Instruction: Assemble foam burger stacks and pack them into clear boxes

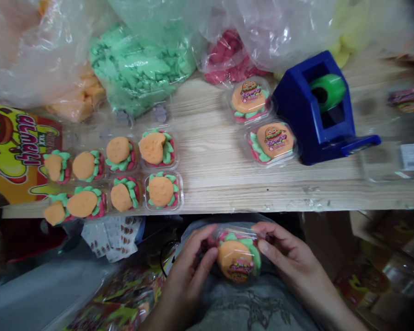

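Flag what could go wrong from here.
1. The clear burger pack is held off the table, by its sides, between the left hand and right hand; a slip could drop it.
2. The front-row packs sit at the table's edge; a stray sleeve might knock one off.
3. The blue tape dispenser stands close against two labelled packs; bumping it could shove them.

Glossy clear-plastic box (pixel 239 255); smooth wood-grain tabletop (pixel 207 154); plastic tape dispenser (pixel 298 115)

One head-worn view looks forward and down at close range, the pale wood-grain tabletop (pixel 210 179) across its middle, bare left hand (pixel 192 261) and bare right hand (pixel 291 255) below.
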Demonstrator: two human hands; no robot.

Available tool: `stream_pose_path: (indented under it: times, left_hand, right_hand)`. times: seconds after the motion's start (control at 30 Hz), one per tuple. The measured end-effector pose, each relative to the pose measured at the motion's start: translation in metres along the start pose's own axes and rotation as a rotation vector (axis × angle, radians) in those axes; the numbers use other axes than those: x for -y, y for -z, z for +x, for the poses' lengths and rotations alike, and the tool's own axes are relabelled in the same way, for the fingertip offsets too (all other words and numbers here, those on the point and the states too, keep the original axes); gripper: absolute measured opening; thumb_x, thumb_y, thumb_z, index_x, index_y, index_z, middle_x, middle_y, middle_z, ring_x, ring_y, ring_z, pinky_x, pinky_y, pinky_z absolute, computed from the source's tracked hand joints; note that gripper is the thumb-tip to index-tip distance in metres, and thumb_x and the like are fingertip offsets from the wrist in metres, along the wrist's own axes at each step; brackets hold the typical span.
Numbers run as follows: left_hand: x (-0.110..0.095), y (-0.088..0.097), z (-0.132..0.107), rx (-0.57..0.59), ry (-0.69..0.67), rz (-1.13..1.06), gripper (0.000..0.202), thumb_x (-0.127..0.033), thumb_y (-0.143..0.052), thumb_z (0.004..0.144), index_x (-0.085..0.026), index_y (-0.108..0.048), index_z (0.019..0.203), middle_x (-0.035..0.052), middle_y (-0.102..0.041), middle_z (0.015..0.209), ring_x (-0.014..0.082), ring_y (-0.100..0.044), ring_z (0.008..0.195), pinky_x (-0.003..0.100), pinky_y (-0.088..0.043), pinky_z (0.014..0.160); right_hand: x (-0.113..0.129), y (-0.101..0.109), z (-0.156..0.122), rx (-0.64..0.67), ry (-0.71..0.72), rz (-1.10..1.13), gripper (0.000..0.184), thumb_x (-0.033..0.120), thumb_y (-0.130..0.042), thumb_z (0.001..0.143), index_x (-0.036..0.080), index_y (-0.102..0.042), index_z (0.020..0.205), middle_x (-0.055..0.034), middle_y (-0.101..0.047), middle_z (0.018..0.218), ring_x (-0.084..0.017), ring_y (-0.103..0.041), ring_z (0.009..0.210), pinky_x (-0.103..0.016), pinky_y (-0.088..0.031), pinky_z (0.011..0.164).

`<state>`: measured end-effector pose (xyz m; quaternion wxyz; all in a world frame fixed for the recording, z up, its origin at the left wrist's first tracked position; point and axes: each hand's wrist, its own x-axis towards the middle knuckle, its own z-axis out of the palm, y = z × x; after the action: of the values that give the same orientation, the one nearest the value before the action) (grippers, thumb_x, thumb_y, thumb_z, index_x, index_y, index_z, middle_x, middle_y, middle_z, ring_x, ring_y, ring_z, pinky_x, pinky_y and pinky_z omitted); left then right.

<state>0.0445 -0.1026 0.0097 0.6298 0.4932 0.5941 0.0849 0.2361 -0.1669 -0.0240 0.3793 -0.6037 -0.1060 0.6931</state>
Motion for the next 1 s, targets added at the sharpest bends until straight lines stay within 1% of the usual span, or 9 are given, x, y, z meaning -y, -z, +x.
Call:
stream_pose_path:
  times: [0.13,0.3,0.43,0.53,0.63,0.7,0.77,0.9,1.0]
  left_hand:
    - [-0.004,0.007,0.0,0.078,-0.108,0.161,0.025,-0.025,-0.052,0.086,-0.026,-0.06,0.11,0.0032,-0.063,0.095,0.0175,-0.058,0.09,0.026,-0.045,0.08]
    - [-0.011,0.004,0.0,0.08,-0.213,0.155,0.016,-0.021,-0.05,0.086,-0.026,-0.064,0.093,0.0008,-0.062,0.084,0.0147,-0.058,0.081,0.023,-0.044,0.073]
    - [-0.016,0.002,0.011,0.096,-0.21,0.182,0.02,-0.02,-0.043,0.089,-0.021,-0.062,0.084,0.0015,-0.059,0.079,0.014,-0.057,0.076,0.023,-0.043,0.069]
    - [-0.024,0.006,0.027,0.12,-0.204,0.179,0.022,-0.021,-0.041,0.09,-0.019,-0.06,0.078,0.0007,-0.056,0.076,0.013,-0.055,0.073,0.023,-0.042,0.068]
    - [-0.037,0.008,0.041,0.262,-0.237,0.228,0.022,-0.023,-0.041,0.091,-0.019,-0.059,0.081,0.0005,-0.057,0.078,0.0132,-0.056,0.077,0.023,-0.042,0.071]
    - [-0.047,0.004,0.046,0.385,-0.237,0.259,0.017,-0.024,-0.043,0.09,-0.02,-0.058,0.083,0.0003,-0.059,0.082,0.0133,-0.056,0.079,0.023,-0.042,0.073]
    - [-0.052,-0.003,0.048,0.451,-0.229,0.27,0.01,-0.024,-0.046,0.089,-0.022,-0.056,0.09,0.0,-0.059,0.085,0.0134,-0.056,0.08,0.024,-0.042,0.075]
    - [-0.042,-0.009,0.047,0.353,-0.198,0.202,0.017,-0.024,-0.045,0.089,-0.023,-0.048,0.106,-0.0021,-0.055,0.083,0.012,-0.053,0.077,0.024,-0.041,0.074]
    - [-0.025,0.0,0.04,0.329,-0.049,0.112,0.01,-0.028,-0.051,0.085,-0.022,-0.051,0.093,-0.0033,-0.05,0.079,0.012,-0.049,0.074,0.022,-0.039,0.068]
  right_hand:
    - [0.005,0.004,-0.001,0.086,0.029,-0.099,0.026,0.04,-0.061,0.081,0.025,-0.069,0.101,-0.005,-0.069,0.099,-0.021,-0.062,0.095,-0.032,-0.05,0.084]
    - [0.007,0.003,-0.004,0.132,0.131,-0.094,0.014,0.032,-0.062,0.081,0.028,-0.073,0.09,-0.0016,-0.065,0.084,-0.016,-0.061,0.08,-0.025,-0.049,0.071]
    - [0.007,-0.001,-0.006,0.152,0.139,-0.057,0.014,0.026,-0.061,0.082,0.029,-0.072,0.09,0.0004,-0.064,0.084,-0.013,-0.06,0.082,-0.022,-0.047,0.074]
    - [0.008,-0.004,-0.007,0.146,0.107,-0.022,0.013,0.026,-0.061,0.082,0.03,-0.071,0.09,0.0019,-0.064,0.084,-0.012,-0.059,0.082,-0.02,-0.046,0.075]
    - [0.011,-0.009,-0.005,0.104,0.085,-0.067,0.01,0.028,-0.065,0.079,0.029,-0.07,0.087,0.0028,-0.061,0.077,-0.011,-0.057,0.074,-0.019,-0.046,0.068]
    - [0.013,-0.011,-0.002,0.062,0.13,-0.125,0.01,0.028,-0.068,0.075,0.028,-0.07,0.085,0.0036,-0.057,0.071,-0.011,-0.054,0.069,-0.019,-0.045,0.064]
    - [0.014,-0.013,0.0,0.038,0.184,-0.154,0.009,0.027,-0.068,0.076,0.028,-0.07,0.084,0.0035,-0.057,0.072,-0.011,-0.055,0.07,-0.019,-0.045,0.066]
    - [0.011,-0.011,-0.003,0.029,0.196,-0.104,0.009,0.026,-0.063,0.081,0.03,-0.07,0.085,0.0037,-0.066,0.081,-0.011,-0.06,0.078,-0.018,-0.046,0.073]
    - [0.005,-0.006,-0.005,-0.006,0.186,-0.012,0.01,0.025,-0.063,0.082,0.031,-0.07,0.086,0.005,-0.068,0.082,-0.008,-0.062,0.078,-0.013,-0.047,0.072]
